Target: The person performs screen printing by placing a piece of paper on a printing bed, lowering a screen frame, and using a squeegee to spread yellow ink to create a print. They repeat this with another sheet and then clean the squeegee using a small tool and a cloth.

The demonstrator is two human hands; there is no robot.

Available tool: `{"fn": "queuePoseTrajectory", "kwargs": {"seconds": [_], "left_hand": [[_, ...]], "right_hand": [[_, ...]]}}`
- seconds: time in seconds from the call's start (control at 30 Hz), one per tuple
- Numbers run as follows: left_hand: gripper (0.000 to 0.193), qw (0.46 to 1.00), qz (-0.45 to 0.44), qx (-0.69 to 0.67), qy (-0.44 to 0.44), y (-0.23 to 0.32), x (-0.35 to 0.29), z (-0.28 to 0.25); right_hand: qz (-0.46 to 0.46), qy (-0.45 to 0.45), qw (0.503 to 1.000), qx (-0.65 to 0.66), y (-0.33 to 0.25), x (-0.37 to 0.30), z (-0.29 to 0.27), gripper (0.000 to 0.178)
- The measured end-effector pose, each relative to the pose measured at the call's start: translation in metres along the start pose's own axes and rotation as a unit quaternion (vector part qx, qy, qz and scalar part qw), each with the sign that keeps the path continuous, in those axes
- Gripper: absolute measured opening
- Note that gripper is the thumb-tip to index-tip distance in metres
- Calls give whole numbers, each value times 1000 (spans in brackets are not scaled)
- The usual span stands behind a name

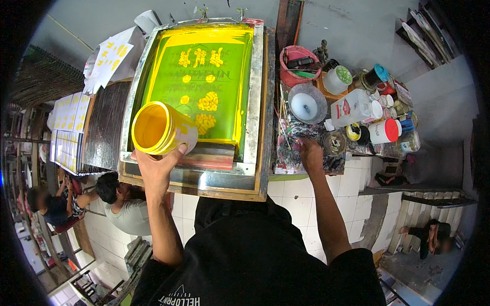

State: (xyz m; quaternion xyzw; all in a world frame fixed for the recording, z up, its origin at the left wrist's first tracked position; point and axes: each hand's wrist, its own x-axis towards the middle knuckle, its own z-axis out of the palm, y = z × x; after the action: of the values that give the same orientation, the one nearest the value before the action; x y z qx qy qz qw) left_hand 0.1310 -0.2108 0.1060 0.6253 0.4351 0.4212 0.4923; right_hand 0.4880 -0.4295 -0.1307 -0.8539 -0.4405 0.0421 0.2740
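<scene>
My left hand (161,168) is closed around a plastic tub (189,133) smeared with yellow ink. The tub is tilted, its yellow-coated mouth facing me, above the near left part of a screen printing frame (139,92). Yellow ink lines the edges of the green mesh (168,84), and yellow characters and dots show on it. A reddish bar (212,160) lies across the frame's near end, partly behind the tub. My right hand (310,153) is down at the cluttered side table (286,164), left of a small jar (334,143). Its fingers look curled in; what they hold is hidden.
The side table carries a bowl of whitish liquid (307,104), a pink bucket (296,76), a translucent jug (352,106), a red-lidded tub (384,131) and thin sticks (282,115). Printed sheets (66,132) lie at left. Two people sit lower left; another person is at far right.
</scene>
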Motion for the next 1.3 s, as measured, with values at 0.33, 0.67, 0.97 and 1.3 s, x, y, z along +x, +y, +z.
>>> {"fn": "queuePoseTrajectory", "kwargs": {"seconds": [0.33,0.67,0.97,1.3], "left_hand": [[62,1000,-10,8,5,3,-1,1],[60,1000,-21,-11,8,7,-4,2],[64,997,-27,-73,-6,-7,2,-1],[109,929,-38,-343,-132,-18,6,-9]], "right_hand": [[-29,-54,998,-18,6,2,-5,35],[4,-30,999,41,3,7,-23,24],[161,-1,968,194,10,8,-26,25],[154,22,761,629,-146,27,-107,22]]}}
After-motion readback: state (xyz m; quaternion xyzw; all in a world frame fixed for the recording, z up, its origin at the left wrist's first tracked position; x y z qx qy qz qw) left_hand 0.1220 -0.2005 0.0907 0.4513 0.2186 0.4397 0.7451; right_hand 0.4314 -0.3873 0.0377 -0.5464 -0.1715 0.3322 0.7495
